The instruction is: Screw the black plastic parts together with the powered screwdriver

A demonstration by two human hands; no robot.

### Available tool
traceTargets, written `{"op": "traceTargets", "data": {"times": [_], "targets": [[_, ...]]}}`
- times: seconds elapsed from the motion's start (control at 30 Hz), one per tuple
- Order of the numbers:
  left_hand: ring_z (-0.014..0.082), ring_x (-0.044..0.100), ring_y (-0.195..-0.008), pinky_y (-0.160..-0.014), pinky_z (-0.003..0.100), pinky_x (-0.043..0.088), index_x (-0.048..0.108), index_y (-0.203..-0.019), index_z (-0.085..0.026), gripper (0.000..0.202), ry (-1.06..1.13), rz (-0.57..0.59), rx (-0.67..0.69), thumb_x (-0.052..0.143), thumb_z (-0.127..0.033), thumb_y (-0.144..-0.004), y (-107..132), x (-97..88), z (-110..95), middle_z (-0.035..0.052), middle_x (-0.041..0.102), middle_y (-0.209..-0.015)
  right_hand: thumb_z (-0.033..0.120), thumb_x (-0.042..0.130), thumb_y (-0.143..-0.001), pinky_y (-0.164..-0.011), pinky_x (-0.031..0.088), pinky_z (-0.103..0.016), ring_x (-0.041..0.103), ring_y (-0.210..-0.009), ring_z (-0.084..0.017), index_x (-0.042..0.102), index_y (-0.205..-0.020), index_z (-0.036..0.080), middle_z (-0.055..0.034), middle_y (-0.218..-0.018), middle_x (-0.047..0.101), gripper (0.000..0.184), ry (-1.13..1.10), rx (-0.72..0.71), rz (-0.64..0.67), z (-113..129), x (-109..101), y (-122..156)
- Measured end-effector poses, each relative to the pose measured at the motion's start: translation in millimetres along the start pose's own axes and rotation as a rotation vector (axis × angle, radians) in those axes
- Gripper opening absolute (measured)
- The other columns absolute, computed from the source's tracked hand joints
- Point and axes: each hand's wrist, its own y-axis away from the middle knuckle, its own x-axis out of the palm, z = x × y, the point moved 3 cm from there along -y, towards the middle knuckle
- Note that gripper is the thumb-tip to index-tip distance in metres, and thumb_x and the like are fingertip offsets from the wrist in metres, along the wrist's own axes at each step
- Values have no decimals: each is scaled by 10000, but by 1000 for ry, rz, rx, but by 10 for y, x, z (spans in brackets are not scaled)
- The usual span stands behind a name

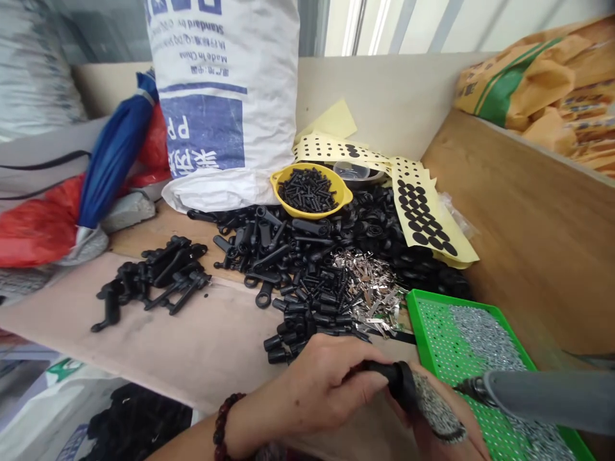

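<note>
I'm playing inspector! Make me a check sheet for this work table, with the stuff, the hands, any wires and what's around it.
Surface: brown table, with a pinkish sheet on it.
Job's things: piled black parts, shiny metal clips, yellow bowl of black ridged pieces, green tray of small silvery pieces.
Clutter: blue umbrella, red bag, tall white sack, dotted yellow sheets.
Hands: left hand holds a black piece; right hand is beside it, grip partly hidden; grey tool at the right.
Cables: nothing seen for sure.
Surroundings: wooden board on the right, orange bag beyond.
</note>
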Motion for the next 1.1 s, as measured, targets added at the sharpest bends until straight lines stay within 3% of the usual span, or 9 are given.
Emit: {"op": "traceTargets", "data": {"times": [0.2,0.27,0.37,0.57,0.73,0.8,0.9,1.03,1.1], "targets": [[178,586,-853,-769,260,478,598,-1038,-105,225,-275,27,279,401,-128,-932,58,28,-46,103,645,-914,611,766,-537,-371,340,-252,344,-388,-111,576,-482,185,21,-405,410,469,-279,94,23,317,246,52],[162,592,-815,-728,236,483,595,-1065,-115,204,-168,-54,210,455,-191,-937,65,31,-20,86,652,-899,657,771,-483,-384,329,-239,332,-398,-101,531,-449,185,26,-398,390,531,-341,161,13,399,302,68],[117,588,-675,-634,192,478,592,-1046,-141,196,-9,-163,33,506,-281,-939,74,33,46,29,664,-809,594,815,-475,-403,304,-216,319,-411,-85,512,-430,176,28,-399,391,518,-378,200,42,421,322,72],[174,591,-828,-757,268,488,602,-1032,-106,248,-296,-85,354,370,-150,-959,87,7,-69,104,656,-895,628,696,-656,-460,348,-253,373,-423,-118,601,-537,190,29,-413,373,464,-413,240,229,338,302,85],[114,585,-654,-625,185,472,588,-1011,-131,220,-146,-188,151,456,-300,-962,54,-39,-19,27,642,-762,632,682,-664,-463,331,-235,403,-427,-114,583,-556,179,9,-417,441,476,-411,205,248,314,316,52],[125,568,-646,-631,211,464,592,-920,-130,253,-314,-141,258,367,-223,-987,48,-21,-41,32,617,-722,604,674,-691,-446,320,-220,410,-426,-107,525,-509,174,19,-414,413,490,-413,243,258,283,315,43],[155,557,-700,-665,256,465,577,-939,-115,254,-503,-28,450,330,-156,-980,58,-2,-72,63,616,-766,584,701,-657,-445,357,-225,340,-386,-76,488,-486,174,64,-412,323,492,-430,325,295,279,314,50],[141,584,-708,-660,228,479,575,-1034,-116,205,-227,-154,277,432,-244,-964,53,-68,-27,57,654,-806,608,683,-681,-429,322,-204,353,-395,-74,559,-538,159,57,-414,348,488,-394,296,272,380,301,56],[128,579,-645,-616,211,469,612,-1017,-131,195,-109,-191,177,496,-263,-933,50,-64,0,30,650,-742,623,653,-720,-467,370,-221,418,-437,-102,633,-627,161,35,-435,413,472,-393,250,283,435,305,51]]}}
